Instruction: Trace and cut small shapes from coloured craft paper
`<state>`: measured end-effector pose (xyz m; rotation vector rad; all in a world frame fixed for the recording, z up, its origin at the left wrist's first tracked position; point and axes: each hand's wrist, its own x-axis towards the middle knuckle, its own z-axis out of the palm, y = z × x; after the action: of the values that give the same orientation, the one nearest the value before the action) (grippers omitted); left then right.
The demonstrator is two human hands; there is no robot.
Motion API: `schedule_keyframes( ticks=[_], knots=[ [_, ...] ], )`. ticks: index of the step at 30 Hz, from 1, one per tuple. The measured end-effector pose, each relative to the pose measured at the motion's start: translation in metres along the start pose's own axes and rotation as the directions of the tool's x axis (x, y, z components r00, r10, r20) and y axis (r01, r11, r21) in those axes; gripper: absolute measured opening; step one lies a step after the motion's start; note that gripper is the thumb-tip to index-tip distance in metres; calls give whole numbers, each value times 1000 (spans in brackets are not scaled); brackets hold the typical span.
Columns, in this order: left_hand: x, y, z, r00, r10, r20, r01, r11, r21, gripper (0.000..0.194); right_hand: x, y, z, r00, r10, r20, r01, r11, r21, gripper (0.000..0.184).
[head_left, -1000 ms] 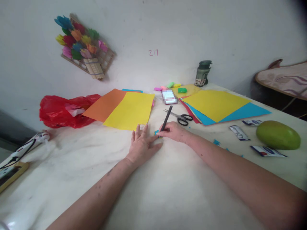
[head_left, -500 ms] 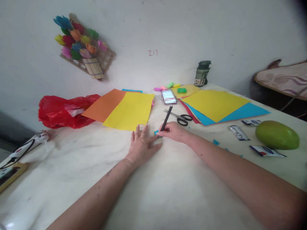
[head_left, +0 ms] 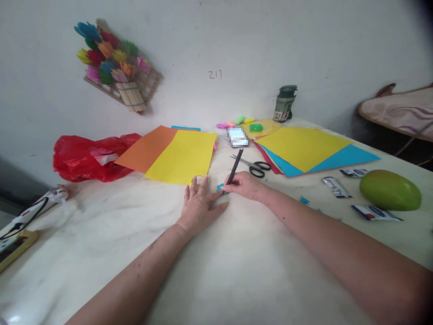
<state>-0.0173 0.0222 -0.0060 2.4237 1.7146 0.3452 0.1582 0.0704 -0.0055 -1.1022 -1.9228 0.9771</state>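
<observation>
My right hand [head_left: 246, 186] is closed round a black pen [head_left: 235, 166], its tip down at a small blue piece of paper [head_left: 220, 187]. Flat on the table lies my left hand [head_left: 200, 204], fingers spread, its index finger reaching to the edge of that blue piece. Part of the piece is hidden by my fingers. Beyond my left fingertips is a yellow sheet [head_left: 184, 155], overlapping an orange sheet [head_left: 145, 149]. Black-handled scissors [head_left: 256, 169] rest just past my right hand, with their blades pointing left.
A red plastic bag [head_left: 84, 158] lies at the left, near a power strip [head_left: 25, 221]. At the right are yellow and blue sheets [head_left: 304, 146], a green fruit [head_left: 390, 189], small packets [head_left: 336, 187] and blue scraps [head_left: 304, 200]. A phone [head_left: 238, 136] and bottle [head_left: 285, 104] are farther back.
</observation>
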Motion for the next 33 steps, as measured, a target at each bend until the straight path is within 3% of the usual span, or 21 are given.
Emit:
schedule_keyframes(
  ticks=[33],
  knots=[
    [0,0,0,1000,1,16,-1,1000,-19,49,0,-3,-3,999,46,9,-45,999,-25,17]
  ],
)
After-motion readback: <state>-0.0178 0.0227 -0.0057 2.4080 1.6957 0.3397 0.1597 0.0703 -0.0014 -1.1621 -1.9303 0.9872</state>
